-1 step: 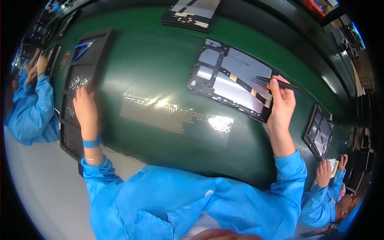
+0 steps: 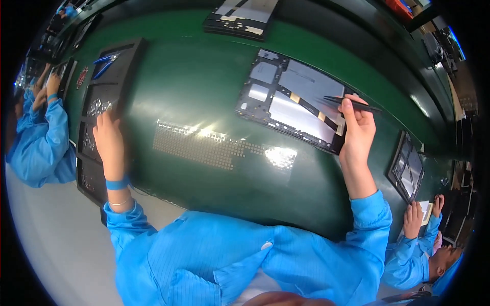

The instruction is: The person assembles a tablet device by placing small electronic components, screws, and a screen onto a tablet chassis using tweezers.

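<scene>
My right hand [image 2: 358,127] is closed round black tweezers [image 2: 363,106], whose tips point left over an opened tablet [image 2: 298,97]. The hand also rests at the tablet's right end. The tablet lies on the green bench, its inside facing up, with silver battery panels and a dark ribbon cable [image 2: 306,105] running across it. Far to the left, my left hand [image 2: 108,137] reaches over the black compartment tray [image 2: 124,76], its fingers bent and slightly apart above small shiny pieces [image 2: 97,106]. Its thumb is partly hidden. No held piece shows at its fingertips.
Between my hands lies a clear sheet of small square pads [image 2: 194,145]. Blue-handled pliers [image 2: 106,65] lie in the tray. A stack of opened tablets [image 2: 240,20] stands at the back, and another tablet [image 2: 407,168] at the right. Co-workers sit on both sides.
The tablet and my right hand with the tweezers appear very slightly further left. My left hand stays over the tray.
</scene>
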`<state>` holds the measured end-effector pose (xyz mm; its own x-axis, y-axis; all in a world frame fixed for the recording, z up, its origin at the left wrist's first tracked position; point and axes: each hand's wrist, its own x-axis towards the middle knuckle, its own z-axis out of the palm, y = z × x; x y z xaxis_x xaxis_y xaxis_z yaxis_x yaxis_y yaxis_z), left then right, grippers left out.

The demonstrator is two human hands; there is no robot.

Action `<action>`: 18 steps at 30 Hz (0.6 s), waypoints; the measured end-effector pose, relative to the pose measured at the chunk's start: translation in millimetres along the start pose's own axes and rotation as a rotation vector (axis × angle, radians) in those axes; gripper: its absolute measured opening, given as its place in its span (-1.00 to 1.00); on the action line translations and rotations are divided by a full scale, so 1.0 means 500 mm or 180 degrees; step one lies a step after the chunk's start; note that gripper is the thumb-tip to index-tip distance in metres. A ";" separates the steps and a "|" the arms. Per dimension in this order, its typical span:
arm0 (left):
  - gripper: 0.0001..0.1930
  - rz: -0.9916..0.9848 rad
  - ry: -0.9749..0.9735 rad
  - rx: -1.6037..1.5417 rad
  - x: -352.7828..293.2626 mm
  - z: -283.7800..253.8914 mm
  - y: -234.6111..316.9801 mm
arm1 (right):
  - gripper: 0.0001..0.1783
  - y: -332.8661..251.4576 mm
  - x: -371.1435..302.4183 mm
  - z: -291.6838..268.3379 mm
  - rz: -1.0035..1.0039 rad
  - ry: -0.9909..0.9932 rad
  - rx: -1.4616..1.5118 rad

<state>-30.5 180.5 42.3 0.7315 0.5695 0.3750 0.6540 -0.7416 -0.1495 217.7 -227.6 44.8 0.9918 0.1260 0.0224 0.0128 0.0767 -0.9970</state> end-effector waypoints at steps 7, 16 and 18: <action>-0.69 0.0165 -0.0023 0.0421 0.003 -0.083 0.111 | -0.78 -0.007 0.010 0.013 -0.0049 -0.0051 -0.0218; -0.41 0.3542 -0.0772 -0.1784 -0.148 -0.170 0.423 | -0.77 -0.043 -0.104 -0.028 -0.1016 -0.1106 -0.1183; -0.41 0.3588 -0.0724 -0.1696 -0.154 -0.171 0.435 | -0.78 -0.027 -0.144 -0.041 -0.0457 -0.1127 -0.1157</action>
<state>39.0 -55.0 58.9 0.8814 -0.4602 0.1068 -0.4710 -0.8735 0.1231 148.9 -258.2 55.1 0.8739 0.4706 0.1219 0.2511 -0.2222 -0.9421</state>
